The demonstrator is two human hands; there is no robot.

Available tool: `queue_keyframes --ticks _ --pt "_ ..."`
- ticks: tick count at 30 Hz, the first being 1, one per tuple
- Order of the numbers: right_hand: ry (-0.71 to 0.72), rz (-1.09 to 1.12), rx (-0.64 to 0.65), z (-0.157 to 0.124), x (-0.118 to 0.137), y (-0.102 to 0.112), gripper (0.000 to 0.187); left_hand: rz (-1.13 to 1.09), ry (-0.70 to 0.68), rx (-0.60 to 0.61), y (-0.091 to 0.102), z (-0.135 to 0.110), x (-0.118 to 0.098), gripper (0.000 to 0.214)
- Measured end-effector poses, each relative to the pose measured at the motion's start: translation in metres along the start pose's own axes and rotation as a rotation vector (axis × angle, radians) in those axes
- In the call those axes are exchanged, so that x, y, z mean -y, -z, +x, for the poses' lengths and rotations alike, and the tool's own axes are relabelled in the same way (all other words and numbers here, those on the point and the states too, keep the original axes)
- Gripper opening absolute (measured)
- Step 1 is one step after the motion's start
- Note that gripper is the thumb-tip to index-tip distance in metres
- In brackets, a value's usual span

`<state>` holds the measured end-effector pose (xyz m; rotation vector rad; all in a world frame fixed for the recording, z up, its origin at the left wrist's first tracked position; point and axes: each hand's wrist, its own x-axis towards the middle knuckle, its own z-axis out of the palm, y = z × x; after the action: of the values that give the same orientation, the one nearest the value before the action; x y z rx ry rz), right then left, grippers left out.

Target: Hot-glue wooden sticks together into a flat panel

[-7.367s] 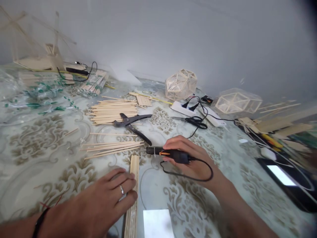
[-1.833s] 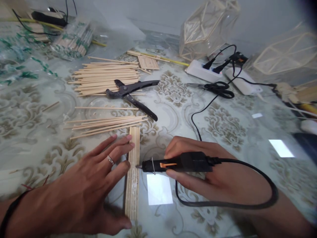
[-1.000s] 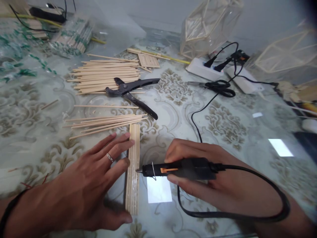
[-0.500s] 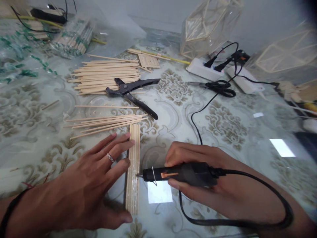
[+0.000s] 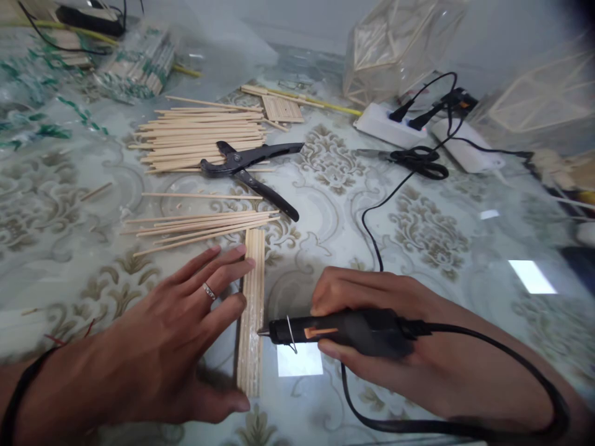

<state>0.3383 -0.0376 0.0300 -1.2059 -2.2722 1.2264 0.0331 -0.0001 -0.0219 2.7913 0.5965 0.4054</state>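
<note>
A flat panel of glued wooden sticks (image 5: 252,310) lies lengthwise on the patterned tabletop. My left hand (image 5: 158,347) rests flat beside it, fingers stretched out and touching its left edge, thumb against its near end. A ring shows on one finger. My right hand (image 5: 400,347) is wrapped round a black glue gun with an orange trigger (image 5: 344,329). The gun's tip touches the panel's right edge about two thirds of the way down. Its black cord (image 5: 465,427) loops round my right wrist.
Loose sticks (image 5: 199,224) lie just beyond the panel, with a bigger pile (image 5: 199,133) and black pliers (image 5: 251,166) farther back. A white power strip (image 5: 385,127), scissors (image 5: 413,158) and stick-frame polyhedra (image 5: 395,43) stand at the back right. Packets of sticks (image 5: 139,62) sit at the back left.
The glue gun's tip has slid down the panel's right edge toward me. My left hand has stayed flat against the panel. The camera has tilted lower since the earliest frame.
</note>
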Motion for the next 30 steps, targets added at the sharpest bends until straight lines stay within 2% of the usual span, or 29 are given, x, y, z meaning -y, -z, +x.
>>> queue_keyframes --ticks 9,15,22,30 --pt "-0.050 0.056 0.039 -0.0006 0.0032 -0.0018 0.012 -0.022 -0.003 0.015 0.0016 0.0003 0.0007 0.066" --pt "-0.045 0.054 0.049 -0.0036 0.0001 -0.0036 0.024 -0.032 -0.003 0.010 -0.0004 -0.0015 0.0012 0.063" --pt "-0.048 0.044 0.047 -0.0045 0.0007 -0.0036 0.019 -0.034 0.015 0.015 -0.0022 -0.0030 0.0015 0.066" --pt "-0.036 0.046 0.046 -0.0028 0.0019 -0.0037 0.023 -0.055 0.003 0.008 -0.0019 -0.0024 0.0020 0.066"
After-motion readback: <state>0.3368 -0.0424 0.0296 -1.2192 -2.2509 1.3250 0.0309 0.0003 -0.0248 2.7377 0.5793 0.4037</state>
